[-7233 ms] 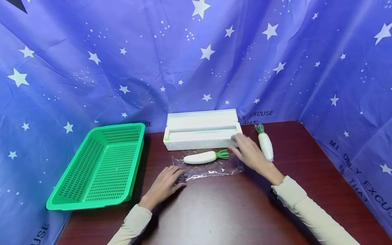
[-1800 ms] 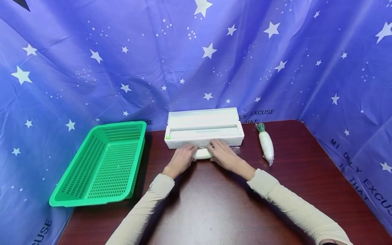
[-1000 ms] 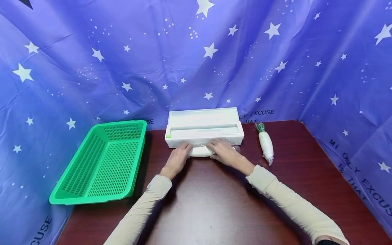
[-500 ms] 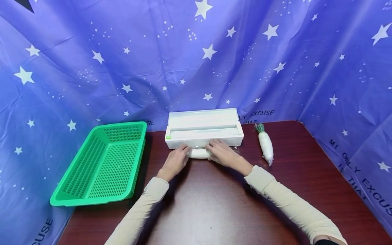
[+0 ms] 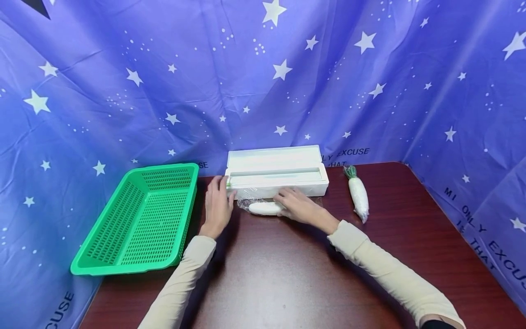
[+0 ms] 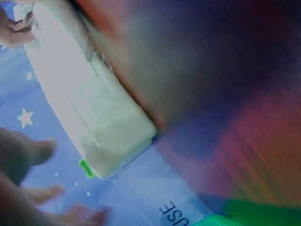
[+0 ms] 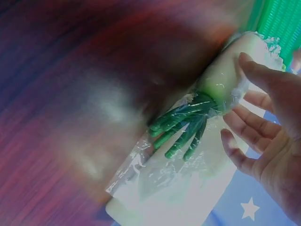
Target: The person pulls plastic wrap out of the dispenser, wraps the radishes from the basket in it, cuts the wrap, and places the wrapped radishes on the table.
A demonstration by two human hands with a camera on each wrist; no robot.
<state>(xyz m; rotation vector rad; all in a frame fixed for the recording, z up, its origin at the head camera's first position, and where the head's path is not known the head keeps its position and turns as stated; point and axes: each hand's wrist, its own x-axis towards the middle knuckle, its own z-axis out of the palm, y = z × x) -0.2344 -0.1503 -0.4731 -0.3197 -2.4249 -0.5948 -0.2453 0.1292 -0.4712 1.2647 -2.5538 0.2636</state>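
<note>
A white radish (image 5: 263, 209) with green leaf stalks (image 7: 183, 132) lies in clear cling film (image 7: 146, 174), along the front of the long white cling film box (image 5: 283, 188). My right hand (image 5: 299, 205) holds its leafy end, thumb on one side and fingers on the other. Loose film (image 5: 244, 204) sticks out past the root tip. My left hand (image 5: 218, 203) is at the box's left end with its fingers extended, holding nothing. In the left wrist view those fingers are blurred, spread near the green slider (image 6: 86, 168) on the box edge.
Behind the trough, the box's lid (image 5: 274, 156) stands up. To the right lies a second, film-wrapped radish (image 5: 359, 194). A green plastic basket (image 5: 190, 196) sits at the left of the dark wooden table (image 5: 296, 274). A blue star-patterned curtain (image 5: 197, 82) encloses the back and sides.
Earlier the radish lay bare on spread film; both hands then rolled it up toward the box. Just now my left hand has let go and moved left to the box's end. The right hand stays.
</note>
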